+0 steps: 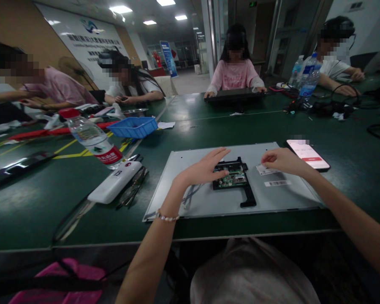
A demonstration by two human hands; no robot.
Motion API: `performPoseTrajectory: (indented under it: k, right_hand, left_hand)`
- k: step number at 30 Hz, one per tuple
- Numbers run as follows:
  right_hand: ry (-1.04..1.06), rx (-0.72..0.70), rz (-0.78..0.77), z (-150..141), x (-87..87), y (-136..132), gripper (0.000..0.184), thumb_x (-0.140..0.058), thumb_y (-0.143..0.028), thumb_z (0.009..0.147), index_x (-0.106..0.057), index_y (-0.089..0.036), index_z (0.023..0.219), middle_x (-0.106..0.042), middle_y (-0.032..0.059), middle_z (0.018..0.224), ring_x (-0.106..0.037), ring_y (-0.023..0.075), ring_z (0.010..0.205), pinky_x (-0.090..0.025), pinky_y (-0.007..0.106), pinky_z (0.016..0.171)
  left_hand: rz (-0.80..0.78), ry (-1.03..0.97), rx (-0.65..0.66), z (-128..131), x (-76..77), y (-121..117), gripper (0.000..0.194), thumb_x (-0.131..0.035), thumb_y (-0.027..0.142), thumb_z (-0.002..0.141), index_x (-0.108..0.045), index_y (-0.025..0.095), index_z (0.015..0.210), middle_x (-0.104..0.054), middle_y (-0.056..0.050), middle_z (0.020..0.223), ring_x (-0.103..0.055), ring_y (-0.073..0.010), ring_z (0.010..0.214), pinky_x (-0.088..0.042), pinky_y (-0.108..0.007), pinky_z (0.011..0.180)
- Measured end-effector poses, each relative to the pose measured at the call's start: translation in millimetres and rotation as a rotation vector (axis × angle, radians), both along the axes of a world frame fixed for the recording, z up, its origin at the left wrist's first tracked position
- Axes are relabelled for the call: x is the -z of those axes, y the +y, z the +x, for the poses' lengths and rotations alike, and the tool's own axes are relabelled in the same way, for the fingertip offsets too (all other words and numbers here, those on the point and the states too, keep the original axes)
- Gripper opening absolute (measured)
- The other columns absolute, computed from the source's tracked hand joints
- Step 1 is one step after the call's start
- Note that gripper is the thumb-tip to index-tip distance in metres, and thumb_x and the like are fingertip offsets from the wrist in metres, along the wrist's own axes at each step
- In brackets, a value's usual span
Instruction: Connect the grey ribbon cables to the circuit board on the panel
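A flat grey-white metal-backed panel point(190, 156) lies on the green table. Near its middle sits a green circuit board point(232, 180) in a black plastic bracket point(249, 195). My left hand point(204, 168) is held over the board's left side, fingers stretched out; whether it touches the board I cannot tell. Above a white printed label point(263, 170) on the panel's right part, my right hand point(283, 161) has its fingers curled in a pinch; anything between the fingertips is hidden. A barcode sticker point(277, 183) lies just below. Thin grey cables point(190, 195) run beside the board.
A phone point(308, 154) with a lit screen lies right of the panel. To the left are a white power bank point(116, 182), glasses point(133, 188), a water bottle point(96, 141) and a blue tray point(136, 126). Several people sit around the table; one opposite holds a dark panel point(237, 95).
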State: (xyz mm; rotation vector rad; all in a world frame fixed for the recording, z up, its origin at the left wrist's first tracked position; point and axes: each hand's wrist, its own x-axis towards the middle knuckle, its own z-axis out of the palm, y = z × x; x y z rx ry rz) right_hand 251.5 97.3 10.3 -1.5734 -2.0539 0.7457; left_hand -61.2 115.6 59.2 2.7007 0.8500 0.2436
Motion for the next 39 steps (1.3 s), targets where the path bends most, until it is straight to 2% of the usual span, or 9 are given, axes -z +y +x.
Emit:
performPoseTrajectory:
  k: [4, 8, 12, 16, 21, 27, 31, 33, 39]
  right_hand:
    - [0.269, 0.0, -0.169, -2, -0.6, -7, 0.016, -0.066, -0.029, 0.071, -0.068, -0.019, 0.083, -0.07, 0.0058, 0.084, -0.065, 0.0189, 0.077, -0.051, 0.031, 0.067]
    - [0.446, -0.029, -0.267, -17, -3.5, -14, 0.017, -0.066, -0.031, 0.073, -0.066, -0.018, 0.083, -0.067, 0.0044, 0.08, -0.062, 0.0153, 0.073, -0.049, 0.026, 0.061]
    - [0.522, -0.023, -0.331, -33, -1.6, -21, 0.016, -0.068, -0.031, 0.073, -0.065, -0.018, 0.081, -0.066, 0.0029, 0.077, -0.061, 0.0129, 0.071, -0.048, 0.023, 0.059]
    - [0.55, 0.052, -0.329, -42, 3.0, -26, 0.02, -0.071, -0.033, 0.07, -0.065, -0.017, 0.08, -0.067, 0.0039, 0.074, -0.062, 0.0135, 0.069, -0.05, 0.024, 0.06]
    - [0.499, 0.048, -0.256, -46, 10.1, -27, 0.018, -0.067, -0.035, 0.072, -0.065, -0.018, 0.079, -0.067, 0.0044, 0.07, -0.064, 0.0158, 0.069, -0.053, 0.026, 0.058]
    - [0.376, -0.025, -0.164, -44, 16.4, -25, 0.014, -0.061, -0.03, 0.075, -0.064, -0.018, 0.082, -0.067, 0.0028, 0.069, -0.064, 0.0159, 0.063, -0.052, 0.026, 0.054]
    - [0.131, -0.06, 0.105, -45, 12.6, -28, 0.013, -0.061, -0.026, 0.074, -0.068, -0.019, 0.082, -0.069, 0.0038, 0.079, -0.062, 0.0153, 0.063, -0.05, 0.03, 0.064]
    - [0.066, -0.105, 0.19, -46, 11.0, -29, 0.013, -0.06, -0.025, 0.074, -0.069, -0.019, 0.082, -0.069, 0.0053, 0.086, -0.062, 0.0161, 0.068, -0.049, 0.031, 0.069]
    - [0.052, -0.167, 0.167, -48, 8.3, -31, 0.015, -0.056, -0.025, 0.078, -0.069, -0.02, 0.082, -0.069, 0.0048, 0.082, -0.061, 0.0175, 0.07, -0.047, 0.031, 0.069]
  left_hand:
    - [0.126, 0.014, -0.055, 14, -7.1, -22, 0.056, -0.043, 0.031, 0.093, -0.024, 0.018, 0.145, -0.027, -0.01, 0.152, -0.023, -0.0202, 0.141, -0.023, -0.039, 0.115]
    - [0.252, 0.032, -0.154, 29, -5.9, -55, 0.048, -0.038, 0.025, 0.094, -0.031, 0.017, 0.141, -0.036, -0.011, 0.148, -0.028, -0.0216, 0.139, -0.025, -0.041, 0.113]
    - [0.301, 0.022, -0.314, 46, 7.1, -88, 0.043, -0.033, 0.025, 0.096, -0.036, 0.017, 0.138, -0.042, -0.009, 0.143, -0.034, -0.0223, 0.135, -0.029, -0.043, 0.111]
    - [0.339, -0.004, -0.431, 66, 25.6, -108, 0.039, -0.032, 0.024, 0.097, -0.04, 0.018, 0.135, -0.045, -0.009, 0.141, -0.034, -0.023, 0.135, -0.03, -0.044, 0.11]
    - [0.348, -0.021, -0.419, 82, 39.3, -110, 0.033, -0.034, 0.028, 0.097, -0.051, 0.018, 0.123, -0.052, -0.009, 0.134, -0.04, -0.026, 0.13, -0.03, -0.048, 0.109]
    - [0.33, -0.058, -0.41, 85, 42.4, -105, 0.028, -0.039, 0.029, 0.095, -0.055, 0.019, 0.115, -0.058, -0.011, 0.124, -0.048, -0.0262, 0.121, -0.033, -0.05, 0.105]
    - [0.316, -0.061, -0.412, 84, 44.2, -105, 0.029, -0.037, 0.029, 0.095, -0.054, 0.018, 0.117, -0.056, -0.01, 0.129, -0.047, -0.0256, 0.121, -0.033, -0.048, 0.105]
    - [0.314, -0.061, -0.418, 84, 45.9, -106, 0.03, -0.036, 0.029, 0.096, -0.053, 0.018, 0.118, -0.055, -0.009, 0.131, -0.046, -0.0255, 0.122, -0.034, -0.048, 0.105]
    - [0.305, -0.059, -0.428, 86, 48.3, -109, 0.033, -0.035, 0.03, 0.096, -0.051, 0.017, 0.123, -0.052, -0.009, 0.135, -0.044, -0.0257, 0.125, -0.032, -0.049, 0.106]
